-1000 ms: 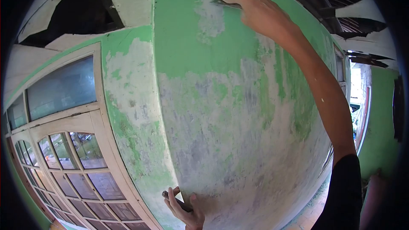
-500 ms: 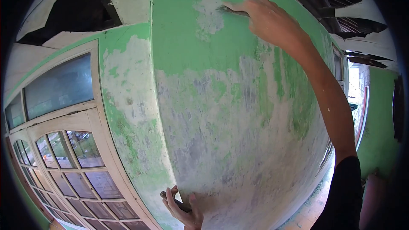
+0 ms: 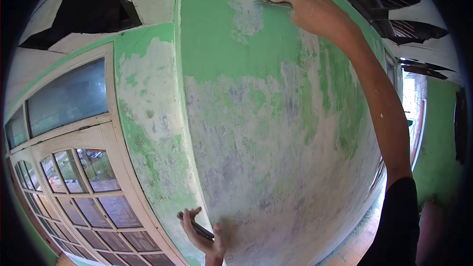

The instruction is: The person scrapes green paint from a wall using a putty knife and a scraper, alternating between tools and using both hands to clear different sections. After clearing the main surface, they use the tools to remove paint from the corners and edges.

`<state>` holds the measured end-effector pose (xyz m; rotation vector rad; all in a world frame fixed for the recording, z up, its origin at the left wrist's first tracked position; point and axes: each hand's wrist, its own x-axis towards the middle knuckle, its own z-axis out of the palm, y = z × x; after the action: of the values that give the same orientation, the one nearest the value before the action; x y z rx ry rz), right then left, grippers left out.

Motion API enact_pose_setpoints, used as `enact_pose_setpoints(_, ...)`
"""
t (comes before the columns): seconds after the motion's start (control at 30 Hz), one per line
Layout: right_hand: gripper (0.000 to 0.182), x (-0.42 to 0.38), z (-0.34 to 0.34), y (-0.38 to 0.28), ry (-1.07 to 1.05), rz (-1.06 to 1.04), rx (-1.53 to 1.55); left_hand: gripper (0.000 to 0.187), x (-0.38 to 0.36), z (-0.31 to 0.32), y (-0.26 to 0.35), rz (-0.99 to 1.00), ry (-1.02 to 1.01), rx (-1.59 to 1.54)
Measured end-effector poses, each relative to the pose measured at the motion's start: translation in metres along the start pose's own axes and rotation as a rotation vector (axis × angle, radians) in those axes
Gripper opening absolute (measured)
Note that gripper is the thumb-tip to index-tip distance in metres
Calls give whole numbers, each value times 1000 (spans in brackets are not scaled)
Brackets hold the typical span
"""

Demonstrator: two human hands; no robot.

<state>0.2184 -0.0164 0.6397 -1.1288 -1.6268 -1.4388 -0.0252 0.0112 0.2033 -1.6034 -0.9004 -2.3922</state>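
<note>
High on the green wall (image 3: 221, 54), my right hand (image 3: 320, 12) is closed around a scraper (image 3: 277, 3). Its thin metal edge lies at a pale patch (image 3: 248, 17) where the green paint is off, and one finger stretches along the tool. Low down, near the wall's vertical corner, my left hand (image 3: 206, 244) grips a slim dark bar-like object (image 3: 198, 227). What kind of object that is, I cannot make out. Below the green band, the wall is mostly bare grey-white with green streaks.
To the left stands a white-framed door (image 3: 106, 172) with glass panes, a wide window pane (image 3: 69, 98) above it. The ceiling has broken dark openings (image 3: 86, 7) on both sides. Tiled floor (image 3: 352, 244) shows at lower right, near a bright doorway (image 3: 409, 98).
My right hand and the scraper have shifted slightly up and right beside the pale patch. My left hand has moved a little left with the dark object, and the view has tilted slightly.
</note>
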Motion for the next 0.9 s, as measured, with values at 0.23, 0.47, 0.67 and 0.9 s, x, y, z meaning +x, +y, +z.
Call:
enact_pose_setpoints(0.23, 53, 3, 12, 1, 106, 21, 63, 99, 4, 9, 7, -203, -20, -247)
enact_pose_setpoints(0.47, 53, -21, 13, -5, 88, 55, 34, 102, 4, 5, 18, -287, -52, -300)
enact_pose_setpoints(0.67, 47, 6, -1, -9, 69, 59, -1, 102, 8, 6, 20, -364, 20, -238)
enact_pose_setpoints(0.9, 53, -9, -3, 0, 71, -56, -26, 101, 8, 6, 23, -352, -9, -271)
